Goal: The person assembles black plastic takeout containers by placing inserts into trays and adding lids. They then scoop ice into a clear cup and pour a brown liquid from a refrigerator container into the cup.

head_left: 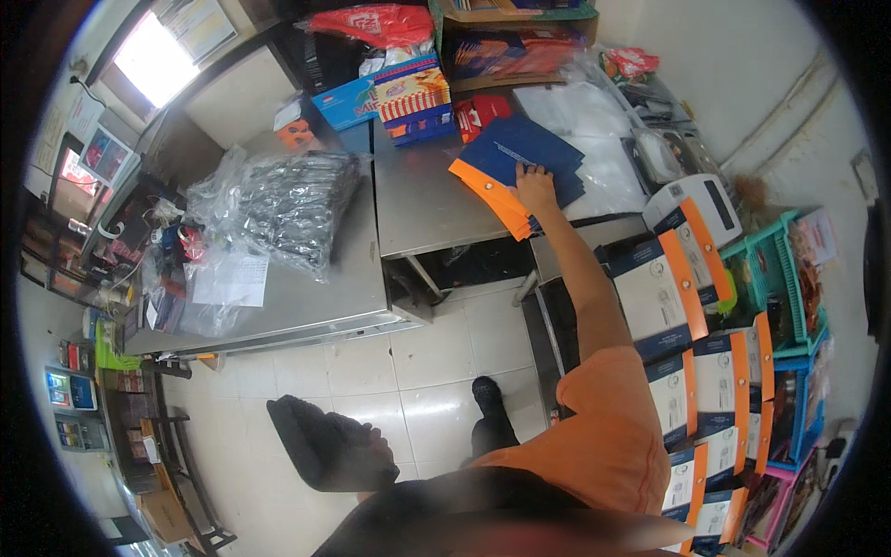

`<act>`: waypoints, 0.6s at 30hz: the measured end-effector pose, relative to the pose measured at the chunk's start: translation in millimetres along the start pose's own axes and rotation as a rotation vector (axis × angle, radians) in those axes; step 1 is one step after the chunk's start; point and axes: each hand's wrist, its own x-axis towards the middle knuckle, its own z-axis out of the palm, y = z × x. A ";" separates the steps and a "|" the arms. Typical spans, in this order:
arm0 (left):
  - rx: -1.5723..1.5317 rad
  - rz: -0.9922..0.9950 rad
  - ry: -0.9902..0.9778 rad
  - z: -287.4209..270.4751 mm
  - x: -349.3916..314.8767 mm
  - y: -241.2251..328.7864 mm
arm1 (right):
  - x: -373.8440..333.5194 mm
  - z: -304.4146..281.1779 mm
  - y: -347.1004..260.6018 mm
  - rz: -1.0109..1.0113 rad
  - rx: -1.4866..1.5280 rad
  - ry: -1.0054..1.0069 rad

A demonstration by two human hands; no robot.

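Two hands show: right hand [535,192] loosely spread on blue-orange packets [520,162], left hand's [375,459] grip unclear.

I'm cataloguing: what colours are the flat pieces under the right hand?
The flat pieces are dark blue and orange, clearest in the head view.

Your right arm [599,297] reaches well forward from the lower right, long and nearly straight, its bare forearm angling inward toward the wrist [551,215]. At its end your right hand [535,192] lies palm down with the back facing you, the fingers [532,171] apart, slightly bent and pointing away from your body. Your left hand [373,461] sits much lower and closer to your torso, well apart from the right one; its fingertips show, but it is shaded and blurred, and little of your left forearm can be seen.
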 end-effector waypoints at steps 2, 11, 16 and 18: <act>0.006 -0.014 -0.045 3.1 0.2 2.4 | 1.5 8.6 -4.9 -0.053 -0.172 0.070; 0.230 0.086 -0.051 28.0 -37.3 -10.2 | -142.4 -125.5 -109.2 0.041 -0.167 0.499; 0.312 -0.033 -0.009 30.5 -99.5 27.3 | -387.4 -210.6 -244.0 -0.162 0.390 0.137; 0.370 -0.061 -0.012 26.9 -118.4 44.0 | -446.0 -241.0 -255.5 -0.321 0.753 0.117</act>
